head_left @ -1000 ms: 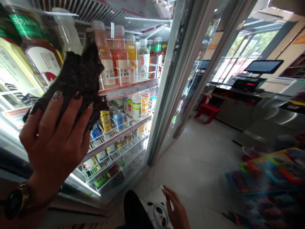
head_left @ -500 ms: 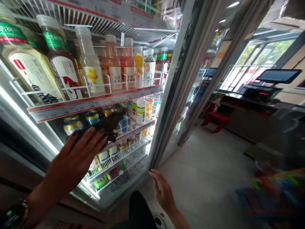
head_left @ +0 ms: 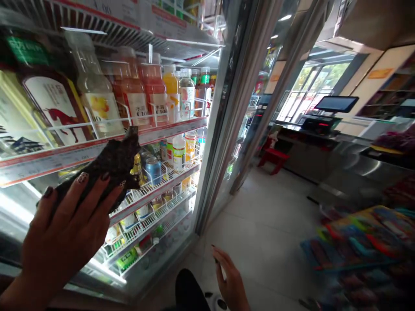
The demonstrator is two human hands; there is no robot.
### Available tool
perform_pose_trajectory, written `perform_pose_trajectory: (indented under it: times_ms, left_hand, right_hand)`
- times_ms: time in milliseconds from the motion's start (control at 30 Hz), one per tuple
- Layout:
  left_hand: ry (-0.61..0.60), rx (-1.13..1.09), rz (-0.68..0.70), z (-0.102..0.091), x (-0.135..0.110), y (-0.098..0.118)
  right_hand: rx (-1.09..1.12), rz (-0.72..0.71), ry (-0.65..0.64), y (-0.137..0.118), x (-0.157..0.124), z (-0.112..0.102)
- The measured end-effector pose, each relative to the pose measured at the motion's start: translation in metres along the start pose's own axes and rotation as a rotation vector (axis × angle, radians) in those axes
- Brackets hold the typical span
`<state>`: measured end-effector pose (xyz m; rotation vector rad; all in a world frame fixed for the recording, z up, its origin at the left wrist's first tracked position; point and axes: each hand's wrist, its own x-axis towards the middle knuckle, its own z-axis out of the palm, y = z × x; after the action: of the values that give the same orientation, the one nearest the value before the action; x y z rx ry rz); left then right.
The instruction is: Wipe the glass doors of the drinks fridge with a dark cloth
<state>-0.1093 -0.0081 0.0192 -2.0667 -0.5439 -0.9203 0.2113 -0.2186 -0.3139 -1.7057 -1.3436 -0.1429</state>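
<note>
We mark the work as under way, not finished: the crumpled black fabric cloth is out and in use, spread against what we take to be the clear glass pane of a lit drinks cooler. How much of the pane is done and how much is left, we can't tell; blur and glare hide any difference.

Cloth location: left side of the view, overlapping the red-and-white price strip from our angle, below the brown plastic bottle with the horse label and left of the small blue metal can.

Grip: the left hand lies flattened on the cloth, fingers extended and slightly apart, pressing rather than clenching, as we judge it. Thumb is out of sight. The right hand hangs low, fingers loosely curved, nothing visible in it, near the dark-clothed knee and apart from the cloth and the cooler's grey metal frame.
</note>
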Motion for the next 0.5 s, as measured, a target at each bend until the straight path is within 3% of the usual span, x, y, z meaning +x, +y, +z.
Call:
perform_pose_trajectory:
  times_ms: [100, 167, 300, 367, 433, 500]
  left_hand:
    - [-0.030, -0.006, -0.004, 0.005, -0.002, 0.008]
    - [-0.086, 0.006, 0.050, 0.022, -0.010, 0.025]
    - [-0.223, 0.019, 0.315, 0.076, -0.053, 0.076]
    - [-0.276, 0.026, 0.461, 0.090, -0.076, 0.091]
    - [-0.312, 0.003, 0.481, 0.084, -0.086, 0.088]
    - [-0.330, -0.020, 0.356, 0.062, -0.082, 0.064]
  right_hand:
    - [0.008, 0.015, 0.008, -0.002, 0.004, -0.003]
    - [0.031, 0.024, 0.021, -0.008, 0.018, 0.000]
    - [0.115, -0.115, -0.007, -0.039, 0.083, 0.016]
    - [0.167, -0.246, -0.024, -0.057, 0.125, 0.024]
    - [0.220, -0.353, -0.015, -0.070, 0.164, 0.027]
    - [0.234, -0.419, 0.055, -0.071, 0.198, 0.022]
